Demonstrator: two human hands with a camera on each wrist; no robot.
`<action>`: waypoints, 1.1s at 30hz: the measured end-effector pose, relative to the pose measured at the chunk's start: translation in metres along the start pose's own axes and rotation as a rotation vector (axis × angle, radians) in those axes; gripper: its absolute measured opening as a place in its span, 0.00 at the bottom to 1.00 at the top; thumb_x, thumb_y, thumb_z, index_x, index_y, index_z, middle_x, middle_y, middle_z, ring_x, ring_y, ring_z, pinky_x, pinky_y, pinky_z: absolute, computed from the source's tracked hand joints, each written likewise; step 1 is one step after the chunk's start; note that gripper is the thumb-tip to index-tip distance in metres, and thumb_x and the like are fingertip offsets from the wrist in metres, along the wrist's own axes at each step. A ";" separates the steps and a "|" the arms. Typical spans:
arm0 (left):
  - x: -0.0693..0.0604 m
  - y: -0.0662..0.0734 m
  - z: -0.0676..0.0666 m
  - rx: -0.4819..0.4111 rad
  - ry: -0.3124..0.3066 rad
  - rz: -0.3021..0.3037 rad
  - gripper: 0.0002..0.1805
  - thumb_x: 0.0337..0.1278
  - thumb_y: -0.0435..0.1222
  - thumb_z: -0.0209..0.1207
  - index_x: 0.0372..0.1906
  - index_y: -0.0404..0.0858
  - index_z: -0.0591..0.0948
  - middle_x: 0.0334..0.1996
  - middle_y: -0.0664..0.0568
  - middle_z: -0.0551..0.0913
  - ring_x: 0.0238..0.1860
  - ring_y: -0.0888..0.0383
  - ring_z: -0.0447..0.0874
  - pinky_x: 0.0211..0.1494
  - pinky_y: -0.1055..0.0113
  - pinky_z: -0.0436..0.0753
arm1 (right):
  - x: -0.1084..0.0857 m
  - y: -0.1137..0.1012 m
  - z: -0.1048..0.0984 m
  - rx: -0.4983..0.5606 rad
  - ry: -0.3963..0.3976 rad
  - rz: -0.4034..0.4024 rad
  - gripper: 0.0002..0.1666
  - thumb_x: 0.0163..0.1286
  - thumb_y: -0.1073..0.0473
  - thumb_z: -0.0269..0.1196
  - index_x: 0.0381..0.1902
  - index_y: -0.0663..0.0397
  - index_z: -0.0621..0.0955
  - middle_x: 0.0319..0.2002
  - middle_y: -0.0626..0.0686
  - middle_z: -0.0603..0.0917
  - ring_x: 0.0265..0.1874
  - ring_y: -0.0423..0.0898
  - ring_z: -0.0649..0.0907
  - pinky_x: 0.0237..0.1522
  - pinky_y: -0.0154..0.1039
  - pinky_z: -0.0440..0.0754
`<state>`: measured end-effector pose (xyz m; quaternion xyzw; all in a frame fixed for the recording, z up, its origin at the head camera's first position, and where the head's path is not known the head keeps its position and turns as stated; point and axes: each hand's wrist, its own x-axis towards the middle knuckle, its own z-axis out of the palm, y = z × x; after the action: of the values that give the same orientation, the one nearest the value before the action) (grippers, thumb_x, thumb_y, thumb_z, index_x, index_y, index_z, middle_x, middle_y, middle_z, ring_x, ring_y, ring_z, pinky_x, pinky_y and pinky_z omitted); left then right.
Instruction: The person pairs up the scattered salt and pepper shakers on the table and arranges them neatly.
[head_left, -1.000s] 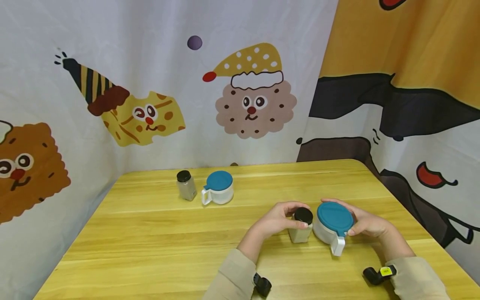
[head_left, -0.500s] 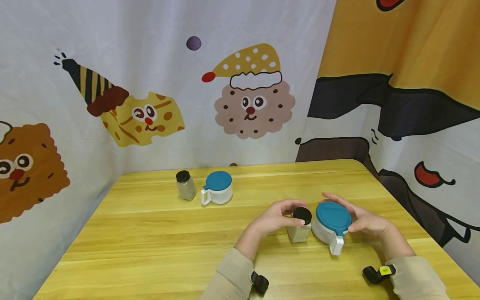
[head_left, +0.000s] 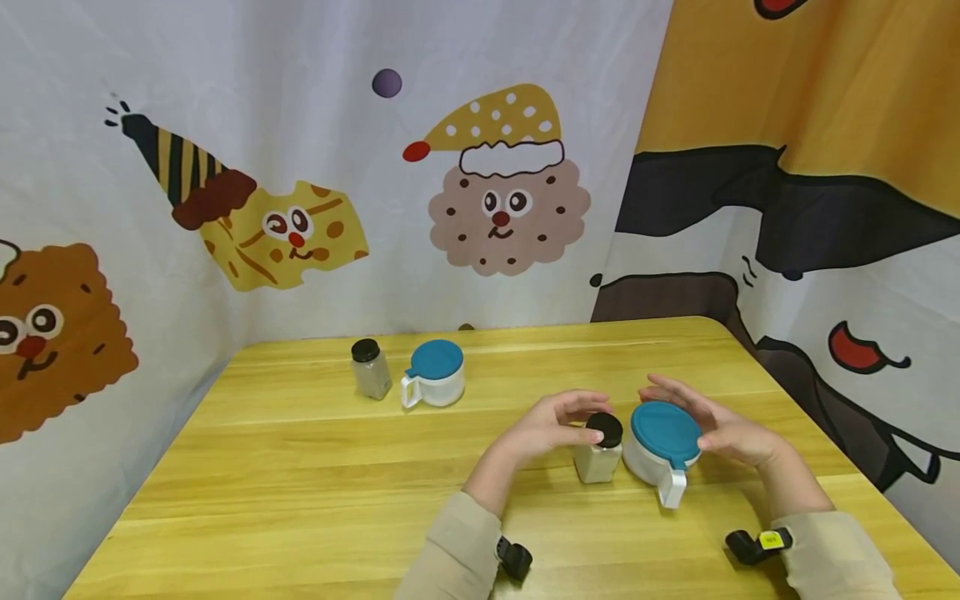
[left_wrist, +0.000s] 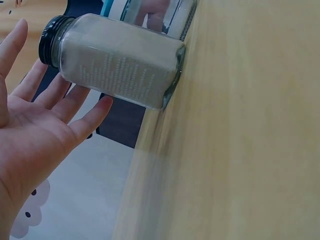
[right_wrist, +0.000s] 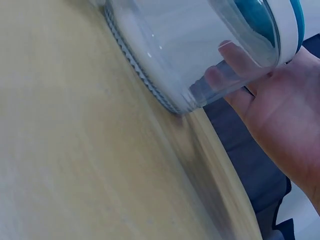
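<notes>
Left hand [head_left: 543,427], right hand [head_left: 726,427]: fingers loosely spread, flanking black-capped jar [head_left: 597,463] and blue-lidded pot [head_left: 665,432]; surface [head_left: 337,475] bears these 2, grip seems needless.

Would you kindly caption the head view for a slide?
Left hand and right hand flank the nearer black-capped jar and blue-lidded jar on a wooden table.

No wording can be read for certain. Rows of small pale print [left_wrist: 117,75] cross the side of the black-capped clear jar [left_wrist: 117,60], too faint to make out in the left wrist view. In the head view, the yellow label [head_left: 771,541] on the right black wrist camera [head_left: 742,547] bears dark marks too small to decipher.
</notes>
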<state>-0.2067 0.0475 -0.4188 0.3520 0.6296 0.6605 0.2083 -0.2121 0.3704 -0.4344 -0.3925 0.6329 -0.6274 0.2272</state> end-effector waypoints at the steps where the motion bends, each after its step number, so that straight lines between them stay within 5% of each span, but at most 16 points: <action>1: 0.000 0.001 0.000 -0.005 -0.001 -0.001 0.26 0.60 0.26 0.60 0.64 0.34 0.72 0.58 0.45 0.77 0.56 0.61 0.75 0.57 0.68 0.72 | 0.000 -0.001 0.000 -0.009 0.002 -0.009 0.55 0.66 0.58 0.61 0.75 0.59 0.38 0.74 0.63 0.48 0.69 0.51 0.61 0.60 0.45 0.69; 9: -0.002 0.008 -0.001 0.005 0.005 -0.016 0.26 0.60 0.27 0.60 0.64 0.36 0.72 0.59 0.48 0.77 0.58 0.61 0.73 0.58 0.68 0.71 | 0.004 -0.008 0.003 -0.060 0.028 -0.091 0.52 0.69 0.58 0.59 0.75 0.62 0.38 0.74 0.63 0.48 0.71 0.50 0.55 0.62 0.39 0.64; 20: -0.006 0.025 -0.003 -0.025 -0.010 -0.012 0.27 0.61 0.25 0.58 0.66 0.33 0.69 0.62 0.40 0.72 0.64 0.46 0.67 0.60 0.65 0.72 | 0.008 -0.016 0.006 -0.088 0.093 -0.119 0.51 0.70 0.55 0.58 0.75 0.61 0.38 0.74 0.63 0.49 0.71 0.49 0.56 0.64 0.35 0.61; 27: -0.007 0.025 -0.008 -0.032 -0.028 0.032 0.27 0.62 0.28 0.59 0.66 0.38 0.70 0.61 0.51 0.75 0.63 0.54 0.70 0.62 0.60 0.70 | 0.012 -0.022 0.012 -0.122 0.120 -0.152 0.50 0.71 0.53 0.58 0.75 0.63 0.40 0.73 0.65 0.50 0.71 0.50 0.57 0.64 0.36 0.62; 33: -0.010 0.028 -0.010 -0.030 -0.033 0.062 0.27 0.61 0.26 0.59 0.65 0.36 0.70 0.61 0.47 0.75 0.63 0.47 0.69 0.60 0.65 0.71 | 0.015 -0.026 0.015 -0.130 0.134 -0.174 0.49 0.72 0.54 0.56 0.74 0.65 0.40 0.73 0.66 0.50 0.71 0.51 0.57 0.65 0.36 0.62</action>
<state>-0.2030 0.0301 -0.3925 0.3789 0.6048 0.6703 0.2033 -0.2035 0.3520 -0.4079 -0.4168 0.6496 -0.6274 0.1031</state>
